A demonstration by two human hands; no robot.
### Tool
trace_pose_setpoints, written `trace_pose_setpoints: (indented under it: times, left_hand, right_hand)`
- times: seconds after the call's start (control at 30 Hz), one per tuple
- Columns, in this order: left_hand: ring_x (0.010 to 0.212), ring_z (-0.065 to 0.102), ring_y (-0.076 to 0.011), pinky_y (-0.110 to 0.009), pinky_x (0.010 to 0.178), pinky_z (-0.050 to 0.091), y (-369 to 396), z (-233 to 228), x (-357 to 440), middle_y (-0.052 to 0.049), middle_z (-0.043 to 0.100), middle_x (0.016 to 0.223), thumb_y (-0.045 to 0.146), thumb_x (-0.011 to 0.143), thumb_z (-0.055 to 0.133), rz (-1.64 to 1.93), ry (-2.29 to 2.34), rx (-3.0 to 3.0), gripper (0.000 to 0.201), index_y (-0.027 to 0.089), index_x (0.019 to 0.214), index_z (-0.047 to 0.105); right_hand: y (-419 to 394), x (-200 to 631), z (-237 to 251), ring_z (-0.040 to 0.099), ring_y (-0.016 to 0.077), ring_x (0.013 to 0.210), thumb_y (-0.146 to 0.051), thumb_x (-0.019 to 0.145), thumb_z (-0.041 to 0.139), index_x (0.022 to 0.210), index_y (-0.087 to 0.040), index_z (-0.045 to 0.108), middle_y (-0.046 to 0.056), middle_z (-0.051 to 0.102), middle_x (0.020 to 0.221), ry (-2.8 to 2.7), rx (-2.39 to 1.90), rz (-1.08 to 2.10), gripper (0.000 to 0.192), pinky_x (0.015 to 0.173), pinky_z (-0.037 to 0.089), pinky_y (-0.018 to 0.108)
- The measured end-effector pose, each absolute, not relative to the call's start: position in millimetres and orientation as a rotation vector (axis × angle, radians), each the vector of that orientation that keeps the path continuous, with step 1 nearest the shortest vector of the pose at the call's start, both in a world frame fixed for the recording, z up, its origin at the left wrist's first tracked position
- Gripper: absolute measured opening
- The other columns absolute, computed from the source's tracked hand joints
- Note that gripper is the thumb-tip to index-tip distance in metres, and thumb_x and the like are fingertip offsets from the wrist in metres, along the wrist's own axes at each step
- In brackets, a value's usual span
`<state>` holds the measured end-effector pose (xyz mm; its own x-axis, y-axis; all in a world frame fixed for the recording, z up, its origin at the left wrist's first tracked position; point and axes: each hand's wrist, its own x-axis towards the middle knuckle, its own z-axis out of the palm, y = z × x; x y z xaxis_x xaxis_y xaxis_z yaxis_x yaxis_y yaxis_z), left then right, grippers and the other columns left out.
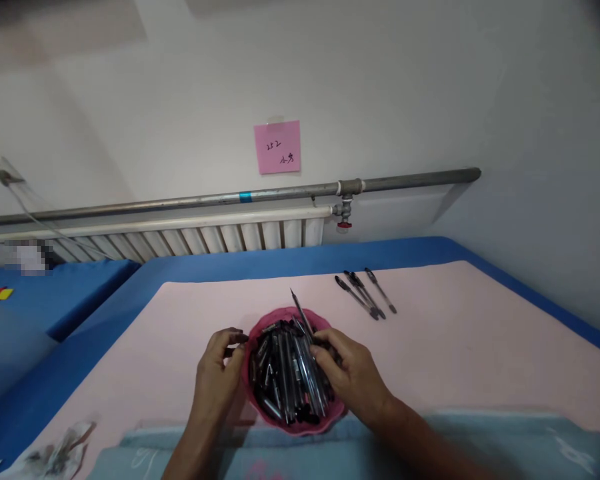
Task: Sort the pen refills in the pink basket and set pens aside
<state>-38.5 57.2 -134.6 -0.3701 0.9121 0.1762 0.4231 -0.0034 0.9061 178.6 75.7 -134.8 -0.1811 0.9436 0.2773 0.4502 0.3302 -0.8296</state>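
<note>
- A round pink plastic bowl sits on the pale pink table cover, near the front edge and between the 2 hands; it is heaped with black and clear plastic pens.
- The left hand is at the bowl's left rim, fingers curled, with the fingertips touching the rim's upper left; whether they pinch a pen there is unclear.
- The right hand lies over the right side of the heap, its fingers pressed together on 1 slim pen that slants up and away, its pointed tip standing above the far rim.
- That pen's lower end is lost between the fingers and the heap.
- 3 loose black pens lie side by side on the cover, well beyond the bowl to the right and apart from both hands.
- A light blue cloth covers the near edge, under both forearms.
- A pink sticky note hangs on the white wall above a grey pipe.
</note>
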Motion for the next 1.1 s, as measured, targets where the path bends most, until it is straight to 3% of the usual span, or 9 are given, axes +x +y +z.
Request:
trace_pose_setpoints:
  times: [0.3,0.5,0.87,1.1]
  left_hand:
    - [0.099,0.058,-0.0238,-0.041,0.088,0.046,57,-141,-33,-0.008,0.059,0.110,0.024,0.077,0.047,1.183,1.895,1.544,0.019,0.020,0.078,0.065]
    - [0.115,0.050,-0.0263,-0.045,0.098,0.039,60,-152,-33,-0.010,0.055,0.122,0.020,0.079,0.045,1.027,2.017,1.838,0.027,0.021,0.094,0.068]
    - [0.117,0.047,-0.0351,-0.048,0.088,0.043,81,-137,-22,-0.017,0.054,0.127,0.016,0.082,0.041,0.504,2.262,2.215,0.034,0.020,0.098,0.071]
    - [0.123,0.041,-0.0359,-0.047,0.090,0.040,91,-125,-16,-0.016,0.052,0.131,0.017,0.079,0.050,0.187,2.270,2.259,0.030,0.021,0.101,0.070]
  right_hand:
    - [76,178,-136,0.056,0.0129,0.063,-0.025,0.081,0.049,0.081,-0.020,0.060,0.000,0.063,0.073,-1.796,-1.229,0.723,0.012,0.057,0.043,0.024]
    - [77,177,-139,0.056,0.0129,0.062,-0.026,0.081,0.049,0.082,-0.020,0.060,-0.001,0.063,0.071,-1.810,-1.226,0.697,0.012,0.058,0.043,0.025]
    - [76,177,-142,0.058,0.0140,0.068,-0.025,0.083,0.049,0.085,-0.020,0.059,0.000,0.064,0.075,-1.843,-1.270,0.726,0.012,0.059,0.042,0.025]
    - [76,178,-146,0.059,0.0147,0.072,-0.026,0.084,0.050,0.089,-0.021,0.059,0.000,0.065,0.080,-1.862,-1.272,0.724,0.011,0.060,0.042,0.025]
